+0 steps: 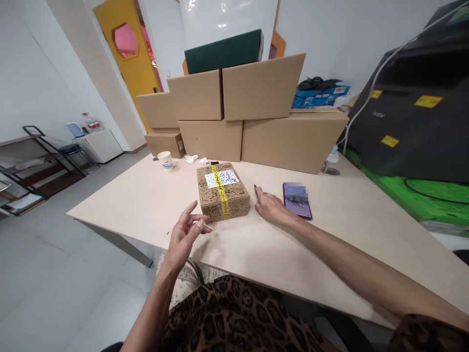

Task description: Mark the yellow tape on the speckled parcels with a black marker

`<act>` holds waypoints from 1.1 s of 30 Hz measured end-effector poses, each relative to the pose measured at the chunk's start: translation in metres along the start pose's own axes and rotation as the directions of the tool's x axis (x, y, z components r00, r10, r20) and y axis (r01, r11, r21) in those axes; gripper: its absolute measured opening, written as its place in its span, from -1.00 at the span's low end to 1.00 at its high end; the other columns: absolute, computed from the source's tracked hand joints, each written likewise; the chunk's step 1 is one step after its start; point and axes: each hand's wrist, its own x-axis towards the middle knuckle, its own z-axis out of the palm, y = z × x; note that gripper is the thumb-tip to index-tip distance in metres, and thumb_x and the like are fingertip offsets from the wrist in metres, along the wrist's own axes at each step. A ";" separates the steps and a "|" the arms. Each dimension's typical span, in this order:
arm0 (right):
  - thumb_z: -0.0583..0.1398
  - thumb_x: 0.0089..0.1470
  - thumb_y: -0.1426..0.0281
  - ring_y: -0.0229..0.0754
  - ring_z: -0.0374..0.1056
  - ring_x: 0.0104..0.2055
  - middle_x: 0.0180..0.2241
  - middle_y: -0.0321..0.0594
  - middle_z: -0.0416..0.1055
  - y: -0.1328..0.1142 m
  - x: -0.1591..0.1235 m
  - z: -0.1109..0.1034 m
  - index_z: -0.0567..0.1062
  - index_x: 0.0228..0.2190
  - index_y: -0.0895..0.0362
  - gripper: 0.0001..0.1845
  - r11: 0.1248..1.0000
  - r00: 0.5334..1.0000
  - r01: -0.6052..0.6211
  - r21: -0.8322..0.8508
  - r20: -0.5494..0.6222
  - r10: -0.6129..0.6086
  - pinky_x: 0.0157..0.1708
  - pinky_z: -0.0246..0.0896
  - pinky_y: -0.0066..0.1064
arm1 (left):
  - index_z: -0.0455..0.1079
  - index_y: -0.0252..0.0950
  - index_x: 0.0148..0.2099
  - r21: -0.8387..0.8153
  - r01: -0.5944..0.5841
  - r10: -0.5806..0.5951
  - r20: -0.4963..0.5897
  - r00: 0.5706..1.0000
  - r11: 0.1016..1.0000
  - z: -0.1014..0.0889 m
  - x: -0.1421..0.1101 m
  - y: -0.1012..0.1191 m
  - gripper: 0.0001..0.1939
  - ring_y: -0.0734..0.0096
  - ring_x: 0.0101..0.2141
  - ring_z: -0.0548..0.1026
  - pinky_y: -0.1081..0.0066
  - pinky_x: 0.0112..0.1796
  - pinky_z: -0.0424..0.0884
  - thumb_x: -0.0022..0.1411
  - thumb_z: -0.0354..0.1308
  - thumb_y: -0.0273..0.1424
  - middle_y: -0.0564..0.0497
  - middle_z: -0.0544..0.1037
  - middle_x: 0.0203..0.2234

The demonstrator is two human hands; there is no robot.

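Speckled cardboard box [223, 192] being flanked by both hands on pale table [124, 195], its top being crossed by yellow tape [220, 188] over white label [230, 177]. Left hand [186, 233] being held released, fingers loosely spread, near box's front-left corner. Right hand [269, 205] being lowered beside box's right side — small dark object [255, 187] being seen at fingertips, grasp being impossible to tell. Smartphone [296, 200] being placed right of it — stacked cartons [262, 93] being lined up behind.

a paper cup [166, 161] stands near stacked boxes [212, 140].
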 end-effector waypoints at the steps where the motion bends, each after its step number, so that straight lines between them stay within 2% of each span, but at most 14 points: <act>1: 0.05 0.21 0.44 0.15 0.49 -0.04 -0.03 0.23 0.53 0.006 0.003 -0.003 0.13 0.29 0.32 -0.36 1.000 0.999 -0.030 0.005 -0.013 0.030 -0.19 0.21 -0.26 | 0.25 -0.19 0.35 0.003 -0.001 0.001 -0.014 1.000 1.000 -0.001 0.000 0.001 -0.27 0.37 -0.34 0.61 0.23 -0.16 0.53 0.20 0.36 -0.16 -0.05 0.60 -0.16; 6: 0.05 0.19 0.47 0.17 0.49 -0.05 -0.10 0.26 0.54 0.037 0.009 -0.022 0.24 0.20 0.33 -0.45 0.969 0.969 -0.245 -0.015 -0.024 0.244 -0.22 0.22 -0.23 | 0.27 -0.20 0.32 0.024 -0.026 0.028 -0.104 0.994 0.999 -0.006 0.006 -0.001 -0.28 0.37 -0.34 0.60 0.25 -0.16 0.51 0.18 0.37 -0.17 -0.04 0.60 -0.17; 8: 0.04 0.21 0.46 0.20 0.48 -0.02 -0.08 0.29 0.53 0.043 0.010 -0.025 0.27 0.18 0.34 -0.48 0.958 0.959 -0.283 -0.040 -0.024 0.282 -0.19 0.22 -0.20 | 0.31 -0.21 0.29 0.047 -0.065 0.072 -0.180 0.981 0.997 -0.007 0.013 -0.007 -0.31 0.33 -0.27 0.60 0.24 -0.12 0.50 0.17 0.37 -0.14 -0.07 0.59 -0.13; 11: 0.00 0.28 0.35 0.18 0.46 0.01 -0.03 0.27 0.51 0.040 0.013 -0.020 0.39 0.07 0.28 -0.59 0.978 0.970 -0.210 -0.002 -0.126 0.209 -0.12 0.21 -0.18 | 0.36 -0.25 0.26 0.113 -0.081 0.113 -0.320 0.941 0.990 -0.006 0.029 -0.021 -0.31 0.17 0.07 0.51 0.19 0.11 0.38 0.18 0.34 -0.05 -0.18 0.54 0.07; 13: -0.02 0.33 0.21 0.10 0.46 -0.04 -0.10 0.16 0.56 0.029 0.019 -0.009 0.50 -0.11 0.21 -0.58 0.986 0.978 -0.073 0.153 -0.181 0.100 -0.10 0.22 -0.23 | 0.34 -0.25 0.29 0.110 -0.017 0.052 -0.323 0.945 0.994 -0.002 0.042 -0.031 -0.27 0.08 0.25 0.36 0.11 0.24 0.24 0.21 0.28 0.04 -0.22 0.43 0.24; 14: -0.04 0.33 0.12 0.05 0.46 -0.08 -0.15 0.09 0.58 0.021 0.022 -0.003 0.53 -0.20 0.18 -0.52 0.958 0.980 0.008 0.287 -0.191 0.049 -0.10 0.23 -0.25 | 0.36 -0.26 0.28 0.099 0.011 0.018 -0.284 0.959 0.995 0.002 0.048 -0.036 -0.26 0.06 0.29 0.31 0.08 0.28 0.19 0.22 0.24 0.09 -0.22 0.39 0.28; 15: -0.06 0.33 0.02 0.02 0.46 -0.12 -0.21 0.03 0.60 0.012 0.024 0.004 0.55 -0.27 0.17 -0.42 0.893 0.982 0.079 0.442 -0.187 0.005 -0.11 0.25 -0.27 | 0.40 -0.27 0.25 0.076 0.030 -0.012 -0.220 0.975 0.997 0.006 0.053 -0.039 -0.27 0.03 0.30 0.30 0.06 0.28 0.19 0.24 0.17 0.15 -0.22 0.40 0.27; 17: -0.08 0.24 -0.19 0.00 0.45 -0.13 -0.22 -0.02 0.62 -0.006 0.027 0.014 0.58 -0.29 0.18 -0.24 0.645 0.978 0.171 0.745 -0.206 -0.022 -0.09 0.28 -0.25 | 0.44 -0.28 0.20 0.004 0.028 -0.027 -0.078 0.997 1.000 0.014 0.060 -0.040 -0.24 0.01 0.29 0.32 0.01 0.27 0.22 0.28 0.02 0.22 -0.22 0.46 0.23; 19: -0.02 0.13 -0.29 0.00 0.46 -0.10 -0.20 -0.03 0.62 -0.021 0.026 0.017 0.60 -0.23 0.20 -0.16 0.422 0.973 0.199 0.884 -0.229 0.021 -0.06 0.30 -0.22 | 0.44 -0.24 0.22 -0.001 0.033 -0.033 -0.063 0.997 0.999 0.018 0.060 -0.033 -0.23 0.01 0.30 0.31 -0.02 0.27 0.21 0.29 -0.03 0.24 -0.18 0.47 0.24; 21: 0.03 0.09 -0.31 -0.02 0.47 -0.08 -0.16 -0.05 0.62 -0.031 0.020 0.010 0.59 -0.13 0.18 -0.15 0.282 0.965 0.221 0.934 -0.252 0.078 -0.05 0.31 -0.23 | 0.39 -0.19 0.27 0.043 0.016 -0.012 -0.099 0.995 0.999 0.019 0.055 -0.020 -0.21 -0.02 0.33 0.27 -0.06 0.28 0.17 0.28 -0.03 0.26 -0.16 0.39 0.30; 24: 0.00 0.11 -0.32 -0.04 0.50 -0.08 -0.18 -0.09 0.63 -0.034 0.006 -0.015 0.56 -0.03 0.12 -0.15 0.201 0.956 0.253 0.946 -0.276 0.096 -0.10 0.33 -0.25 | 0.26 -0.15 0.38 0.088 -0.092 0.103 -0.135 0.985 0.992 0.016 0.045 0.007 -0.15 -0.04 0.36 0.21 -0.06 0.33 0.07 0.27 -0.07 0.28 -0.15 0.24 0.40; 28: -0.08 0.18 -0.27 -0.03 0.49 0.02 -0.13 -0.07 0.62 -0.034 -0.007 -0.045 0.46 0.12 0.10 -0.14 0.196 0.928 0.344 0.918 -0.364 0.076 -0.03 0.30 -0.24 | 0.15 -0.05 0.44 0.119 -0.242 0.252 -0.082 0.964 0.963 0.014 0.043 0.034 -0.18 0.02 0.41 0.12 -0.03 0.36 -0.07 0.30 -0.11 0.26 -0.08 0.22 0.41; 31: -0.07 0.18 -0.27 0.00 0.47 0.09 -0.03 0.01 0.59 -0.035 -0.008 -0.049 0.39 0.18 0.12 -0.12 0.175 0.932 0.335 0.926 -0.353 0.081 0.02 0.30 -0.20 | 0.11 -0.02 0.45 0.105 -0.250 0.259 -0.078 0.963 0.963 0.012 0.052 0.034 -0.19 0.03 0.40 0.14 -0.04 0.36 -0.09 0.31 -0.10 0.25 -0.09 0.31 0.36; 33: -0.04 0.19 -0.24 0.01 0.44 0.14 0.05 0.06 0.55 -0.034 -0.005 -0.044 0.36 0.19 0.14 -0.14 0.145 0.952 0.284 0.948 -0.297 0.077 0.06 0.29 -0.20 | 0.09 0.00 0.45 0.079 -0.190 0.196 -0.083 0.977 0.979 0.008 0.061 0.024 -0.18 0.00 0.38 0.19 -0.05 0.35 -0.02 0.29 -0.05 0.24 -0.11 0.33 0.34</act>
